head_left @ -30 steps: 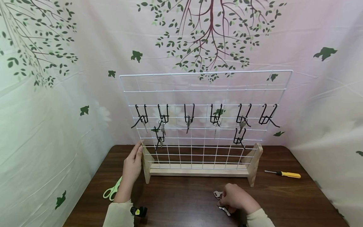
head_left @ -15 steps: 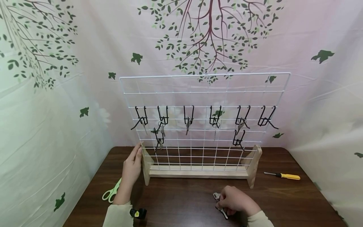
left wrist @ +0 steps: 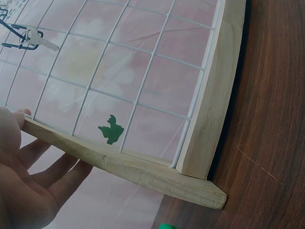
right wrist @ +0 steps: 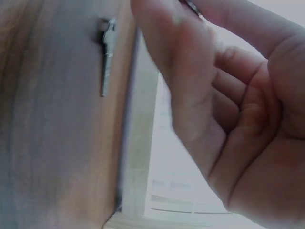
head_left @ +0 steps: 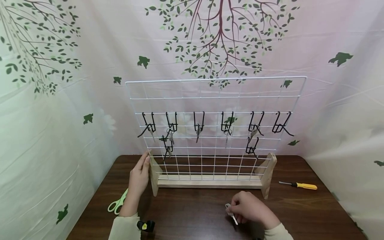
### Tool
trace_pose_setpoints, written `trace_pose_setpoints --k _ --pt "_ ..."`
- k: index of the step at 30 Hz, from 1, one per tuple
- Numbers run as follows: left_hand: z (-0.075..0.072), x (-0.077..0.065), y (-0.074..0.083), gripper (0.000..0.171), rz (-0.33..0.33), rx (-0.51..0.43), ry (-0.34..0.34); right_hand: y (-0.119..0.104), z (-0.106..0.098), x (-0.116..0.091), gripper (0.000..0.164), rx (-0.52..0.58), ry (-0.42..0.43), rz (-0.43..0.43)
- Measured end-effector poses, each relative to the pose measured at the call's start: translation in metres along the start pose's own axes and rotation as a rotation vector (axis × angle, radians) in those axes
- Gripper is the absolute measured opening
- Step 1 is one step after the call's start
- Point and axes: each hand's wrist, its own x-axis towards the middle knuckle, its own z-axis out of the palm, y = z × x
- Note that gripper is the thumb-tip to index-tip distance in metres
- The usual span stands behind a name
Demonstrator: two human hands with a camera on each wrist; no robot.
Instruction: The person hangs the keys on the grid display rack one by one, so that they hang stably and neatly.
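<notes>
My left hand holds the left wooden side post of a white wire grid rack. In the left wrist view, its thumb lies over the edge of the wooden post, with the fingers on the other side. Low over the table in front of the rack, my right hand pinches a small metal key. Only a sliver of metal shows at its fingertips in the right wrist view. Another key lies on the tabletop there.
Black wire hooks hang in two rows on the grid, several bearing keys. Green-handled scissors lie left, partly under the left forearm. A yellow screwdriver lies at the right. Patterned cloth surrounds the brown table.
My right hand has risen slightly, and the pinched key has shifted with it, its shadow now apart below. My left hand stays on the post. The head view tilted slightly.
</notes>
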Motion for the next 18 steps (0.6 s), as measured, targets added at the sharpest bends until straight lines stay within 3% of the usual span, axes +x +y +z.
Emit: trace_pose_setpoints --k 12,18 --pt "-0.007 -0.004 -0.001 0.046 0.009 -0.011 -0.017 -0.038 0.003 -0.019 0.031 0.05 0.147 0.035" --pt "-0.011 -0.006 -0.003 0.047 0.019 -0.02 -0.03 -0.056 0.007 -0.027 0.03 0.067 0.29 0.056"
